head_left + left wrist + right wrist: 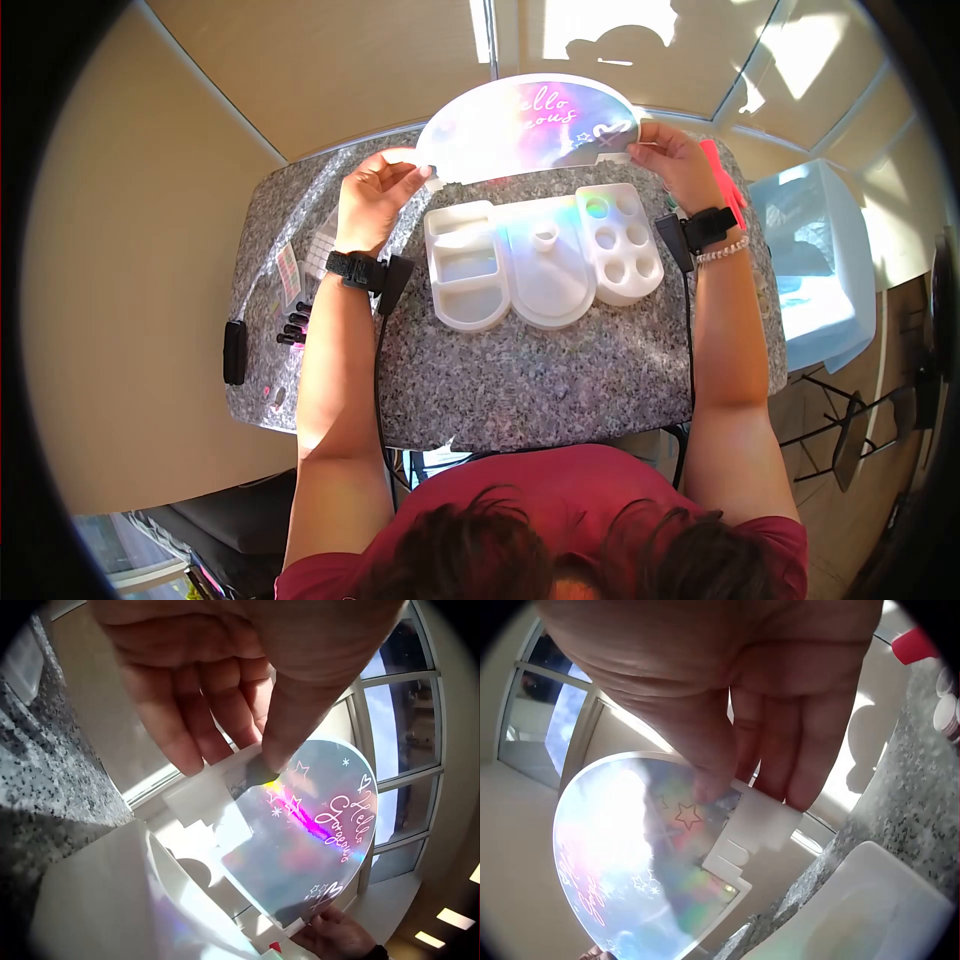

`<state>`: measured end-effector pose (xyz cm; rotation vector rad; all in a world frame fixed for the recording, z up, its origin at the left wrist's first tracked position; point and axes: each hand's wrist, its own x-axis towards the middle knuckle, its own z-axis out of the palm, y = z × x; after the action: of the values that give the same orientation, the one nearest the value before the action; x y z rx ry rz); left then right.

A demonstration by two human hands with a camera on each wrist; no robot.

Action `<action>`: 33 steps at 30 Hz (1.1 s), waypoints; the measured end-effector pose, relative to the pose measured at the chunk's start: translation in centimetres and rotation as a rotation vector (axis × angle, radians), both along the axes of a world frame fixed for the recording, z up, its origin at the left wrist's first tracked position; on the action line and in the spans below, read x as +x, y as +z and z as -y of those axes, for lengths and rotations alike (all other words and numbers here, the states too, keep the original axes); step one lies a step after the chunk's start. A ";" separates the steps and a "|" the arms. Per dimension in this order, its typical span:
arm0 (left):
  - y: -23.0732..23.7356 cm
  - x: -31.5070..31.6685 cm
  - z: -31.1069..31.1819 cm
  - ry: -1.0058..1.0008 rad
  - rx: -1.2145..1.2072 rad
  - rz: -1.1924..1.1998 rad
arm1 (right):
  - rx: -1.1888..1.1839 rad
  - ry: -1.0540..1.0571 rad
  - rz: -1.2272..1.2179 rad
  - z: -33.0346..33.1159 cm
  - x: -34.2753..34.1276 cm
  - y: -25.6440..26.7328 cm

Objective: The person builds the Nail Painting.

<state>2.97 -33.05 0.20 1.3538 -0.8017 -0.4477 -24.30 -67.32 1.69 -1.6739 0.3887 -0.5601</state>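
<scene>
A shiny half-oval panel (pixel 485 125) with a white rim, rainbow sheen and "Hello Gorgeous" lettering stands raised beyond the white plastic organizer. My left hand (pixel 375 200) pinches its lower left corner between thumb and fingers. At the opposite lower corner, my right hand (pixel 680 165) pinches it the same way. White tabs (pixel 761 829) stick out from the panel's bottom edge in the right wrist view. Below the hands, the organizer (pixel 550 290) lies on the granite table, with open compartments at left, a knobbed middle section and round holes at right.
On the table's left are a sticker sheet (pixel 288 275), several dark-capped small bottles (pixel 297 322) and a black case (pixel 235 352). A red item (pixel 725 185) lies at the right edge. Beside the table stands a translucent blue bin (pixel 820 265). Cables hang from both wrists.
</scene>
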 end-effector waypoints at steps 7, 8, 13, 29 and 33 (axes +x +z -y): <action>-0.4 -0.3 -1.4 -0.002 0.005 0.133 | -0.356 0.123 -0.048 -1.8 -0.4 1.0; -0.5 -0.3 -1.6 -0.013 0.039 0.132 | -0.356 0.120 -0.050 -2.0 -0.5 1.1; -1.1 -0.5 -1.7 0.006 0.130 0.209 | -0.584 0.096 -0.056 -2.0 -0.7 1.3; -1.0 -1.2 -2.0 -0.054 0.307 0.337 | -0.768 0.130 -0.308 -1.0 -1.1 -0.2; -0.3 -1.5 -2.1 -0.082 0.342 0.362 | -0.698 0.143 -0.250 -1.1 -1.0 -0.6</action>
<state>1.48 -30.99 -0.15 1.7547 -1.1167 -0.4222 -25.27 -66.17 1.05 -2.4371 0.2589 -0.3986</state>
